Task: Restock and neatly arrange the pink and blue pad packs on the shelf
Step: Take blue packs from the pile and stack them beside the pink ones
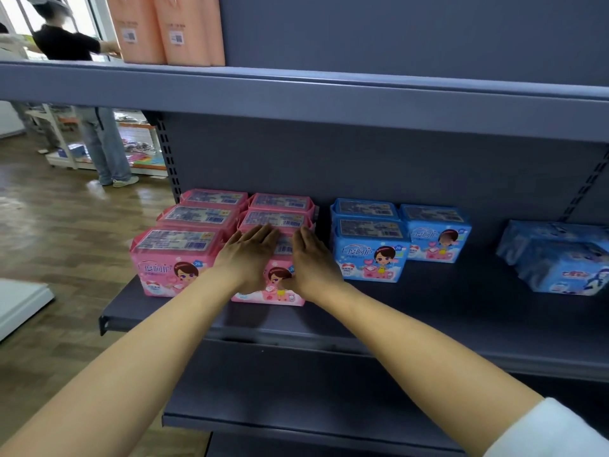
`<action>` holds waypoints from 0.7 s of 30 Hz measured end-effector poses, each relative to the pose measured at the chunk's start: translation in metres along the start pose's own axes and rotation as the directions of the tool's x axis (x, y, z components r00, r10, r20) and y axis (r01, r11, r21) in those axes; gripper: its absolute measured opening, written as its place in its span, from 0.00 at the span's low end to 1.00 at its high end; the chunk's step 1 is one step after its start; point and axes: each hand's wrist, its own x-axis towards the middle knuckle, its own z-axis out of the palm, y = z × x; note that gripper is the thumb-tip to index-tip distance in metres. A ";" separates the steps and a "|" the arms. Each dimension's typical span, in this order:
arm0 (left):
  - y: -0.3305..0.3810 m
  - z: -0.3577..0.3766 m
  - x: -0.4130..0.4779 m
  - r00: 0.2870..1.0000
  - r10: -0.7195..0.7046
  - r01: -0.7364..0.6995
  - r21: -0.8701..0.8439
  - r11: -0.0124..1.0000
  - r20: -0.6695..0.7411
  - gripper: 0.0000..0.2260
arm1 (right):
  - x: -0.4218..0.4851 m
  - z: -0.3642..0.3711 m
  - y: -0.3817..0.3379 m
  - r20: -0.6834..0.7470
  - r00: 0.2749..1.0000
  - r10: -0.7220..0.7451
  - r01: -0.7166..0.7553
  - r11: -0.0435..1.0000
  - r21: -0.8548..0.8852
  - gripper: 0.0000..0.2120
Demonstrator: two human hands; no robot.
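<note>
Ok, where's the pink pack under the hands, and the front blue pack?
pink pack [268, 295]: head view, lower front face, between the wrists.
front blue pack [372, 262]: head view, middle of its printed front face.

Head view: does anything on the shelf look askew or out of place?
Yes: the darker blue packs at far right lie angled in a loose heap, unlike the upright pink packs and light blue packs.

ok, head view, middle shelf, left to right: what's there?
left pink column → second pink column, pressed by left hand and right hand → blue column → single blue pack → darker blue packs
</note>
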 end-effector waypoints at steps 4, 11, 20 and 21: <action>0.001 0.001 -0.003 1.000 -0.015 0.015 -0.002 1.000 -0.012 0.42 | -0.003 0.000 -0.001 -0.009 1.000 -0.001 0.001 1.000 -0.013 0.50; 0.003 0.003 -0.006 0.999 -0.029 0.030 0.014 0.999 -0.028 0.41 | -0.016 0.002 0.001 -0.074 0.997 0.015 -0.012 0.999 0.038 0.50; 0.018 -0.008 -0.012 0.999 -0.046 0.045 -0.061 0.997 -0.013 0.41 | -0.041 -0.011 0.024 -0.029 0.998 0.061 -0.051 0.965 0.259 0.47; 0.023 -0.008 -0.012 0.999 -0.039 0.037 -0.071 0.997 -0.024 0.41 | -0.043 -0.012 0.027 -0.012 0.997 0.076 -0.070 0.962 0.266 0.47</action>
